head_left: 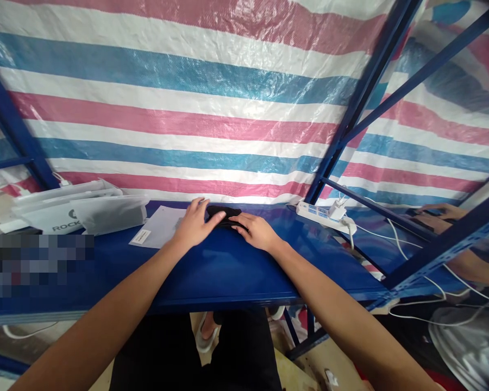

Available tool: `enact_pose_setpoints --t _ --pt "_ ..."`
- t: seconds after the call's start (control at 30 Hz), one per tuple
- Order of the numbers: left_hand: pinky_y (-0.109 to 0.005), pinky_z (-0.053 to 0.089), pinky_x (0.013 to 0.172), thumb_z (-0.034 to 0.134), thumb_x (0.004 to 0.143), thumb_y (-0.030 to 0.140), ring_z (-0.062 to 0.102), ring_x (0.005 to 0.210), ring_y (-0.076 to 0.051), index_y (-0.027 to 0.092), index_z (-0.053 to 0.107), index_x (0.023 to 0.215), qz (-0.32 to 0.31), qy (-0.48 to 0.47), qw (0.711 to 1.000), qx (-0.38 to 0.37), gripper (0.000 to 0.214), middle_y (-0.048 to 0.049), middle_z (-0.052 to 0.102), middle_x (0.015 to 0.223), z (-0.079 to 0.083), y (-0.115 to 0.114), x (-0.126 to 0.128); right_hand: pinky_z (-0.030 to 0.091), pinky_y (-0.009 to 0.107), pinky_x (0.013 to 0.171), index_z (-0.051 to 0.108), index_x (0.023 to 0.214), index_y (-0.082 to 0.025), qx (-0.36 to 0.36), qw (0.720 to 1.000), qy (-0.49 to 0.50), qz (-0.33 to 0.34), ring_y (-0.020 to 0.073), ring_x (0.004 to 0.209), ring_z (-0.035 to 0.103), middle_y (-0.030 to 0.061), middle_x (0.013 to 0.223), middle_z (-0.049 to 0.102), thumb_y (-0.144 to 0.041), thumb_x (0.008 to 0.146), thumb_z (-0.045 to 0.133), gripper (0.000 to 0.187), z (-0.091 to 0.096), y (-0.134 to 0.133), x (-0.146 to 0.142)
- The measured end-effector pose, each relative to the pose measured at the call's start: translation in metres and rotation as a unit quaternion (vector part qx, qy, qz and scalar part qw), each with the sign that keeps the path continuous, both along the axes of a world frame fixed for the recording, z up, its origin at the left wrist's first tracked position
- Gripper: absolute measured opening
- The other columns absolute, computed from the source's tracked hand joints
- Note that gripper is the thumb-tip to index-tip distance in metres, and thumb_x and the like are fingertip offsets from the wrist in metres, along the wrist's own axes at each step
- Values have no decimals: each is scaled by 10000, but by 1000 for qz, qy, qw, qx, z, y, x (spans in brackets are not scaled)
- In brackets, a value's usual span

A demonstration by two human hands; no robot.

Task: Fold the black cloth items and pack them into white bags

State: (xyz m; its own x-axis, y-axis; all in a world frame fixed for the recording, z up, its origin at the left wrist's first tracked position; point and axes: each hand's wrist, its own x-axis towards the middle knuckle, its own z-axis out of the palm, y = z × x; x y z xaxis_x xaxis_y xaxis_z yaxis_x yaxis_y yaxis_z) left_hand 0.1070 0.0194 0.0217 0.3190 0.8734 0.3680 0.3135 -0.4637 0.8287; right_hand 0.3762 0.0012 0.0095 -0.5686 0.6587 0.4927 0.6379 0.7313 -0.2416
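A small black folded cloth item [223,213] lies on the blue metal shelf [228,271] near the striped tarp. My left hand [195,222] rests on its left end, fingers curled over it and thumb reaching across. My right hand [256,230] presses on its right end with fingers bent onto the fabric. Much of the black item is hidden under both hands.
White sheets of paper [157,227] lie left of my hands. Grey plastic packets [85,210] are stacked at the far left. A white power strip [324,213] with plugs and cables sits at the right. Another person's hands [436,213] work beyond the blue frame post [350,117].
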Motion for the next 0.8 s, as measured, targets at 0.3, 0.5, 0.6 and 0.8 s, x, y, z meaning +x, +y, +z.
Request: enact_pose_setpoints --t 0.3,0.5,0.6,0.8 --pt "-450 514 1148 625 1056 446 711 1248 -314 324 767 1379 -97 158 971 149 373 -72 740 1403 -7 5 3 582 362 906 769 1170 -199 -191 964 185 5 247 982 759 69 1111 822 -495 1019 724 335 0 10 2" --pt "-418 523 1128 728 1001 466 723 1254 -306 279 775 1337 -58 97 985 129 388 -58 789 1350 -7 18 -5 560 420 1075 763 1307 -224 -232 936 262 30 273 1202 739 91 1301 791 -498 958 810 446 1 15 2" --pt "-404 547 1073 710 1021 471 747 1173 -282 285 831 1219 -53 90 987 127 297 -45 813 1241 -11 24 -4 576 464 1085 787 1300 -269 -163 957 240 14 280 1169 751 80 1279 788 -476 988 778 374 0 16 -1" --pt "-394 572 966 682 1046 419 732 1013 -247 260 887 1065 20 122 977 175 261 -66 750 1080 -23 33 2 579 514 1082 833 1273 -293 -7 995 99 -7 314 1178 733 106 1255 766 -438 1088 641 304 0 14 -2"
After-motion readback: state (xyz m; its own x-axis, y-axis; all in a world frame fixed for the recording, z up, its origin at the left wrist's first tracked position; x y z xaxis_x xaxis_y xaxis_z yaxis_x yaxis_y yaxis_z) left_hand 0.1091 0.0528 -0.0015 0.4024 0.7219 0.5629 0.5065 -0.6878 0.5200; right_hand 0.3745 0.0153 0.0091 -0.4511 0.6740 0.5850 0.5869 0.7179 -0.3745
